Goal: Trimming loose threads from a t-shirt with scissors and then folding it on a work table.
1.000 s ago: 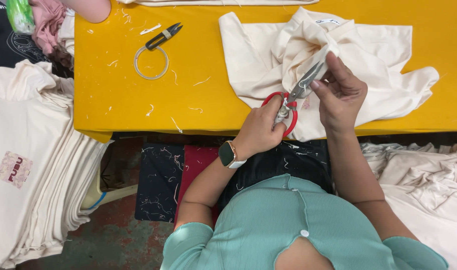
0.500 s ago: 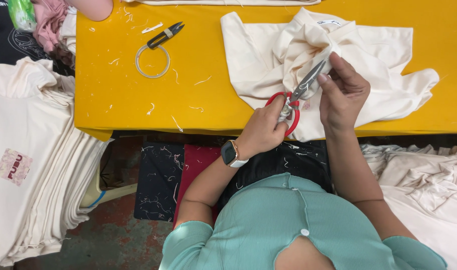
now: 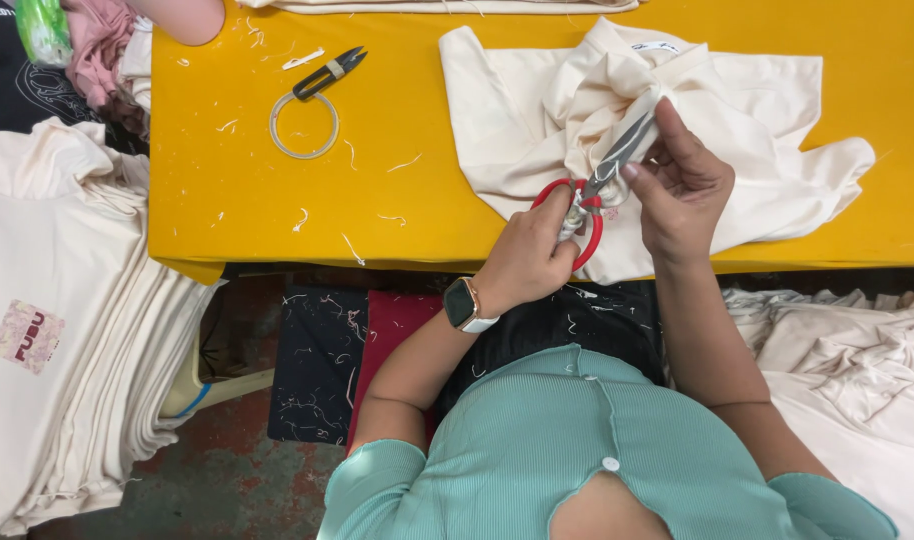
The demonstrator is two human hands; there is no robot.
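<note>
Left fingers: my left hand [image 3: 525,262] has its fingers curled through the red loop handles of the scissors [image 3: 599,188], closed around them in a firm hold.
Right fingers: my right hand [image 3: 680,190] pinches a bunched fold of the cream garment [image 3: 757,150] against the scissor blades; thumb and fingertips are pressed together on cloth and metal.
Scissors: red handles at 7 o'clock, steel blades pointing to 1 o'clock, tips buried in the bunched fabric. Whether the blades are apart or closed cannot be told.
Cream garment: spread on the yellow table [image 3: 397,130] at 12 to 2 o'clock from my hands, gathered into a knot where both hands meet, its lower edge hanging over the near table edge.
Wrist: a smartwatch [image 3: 463,303] with a white strap sits on my left wrist, face up.
Thread snips: small black snips [image 3: 329,73] lie at 10 o'clock, well apart from my hands, touching a clear ring [image 3: 303,125].
Table surface: short thread scraps are scattered across the yellow top.
Folded stack: a pile of cream shirts [image 3: 67,330] sits at 8 o'clock, below table level.
Right side: more loose cream cloth [image 3: 847,370] lies at 4 o'clock beside my right arm.
Far corner: another person's arm [image 3: 182,15] rests at 10 o'clock on the table corner.
</note>
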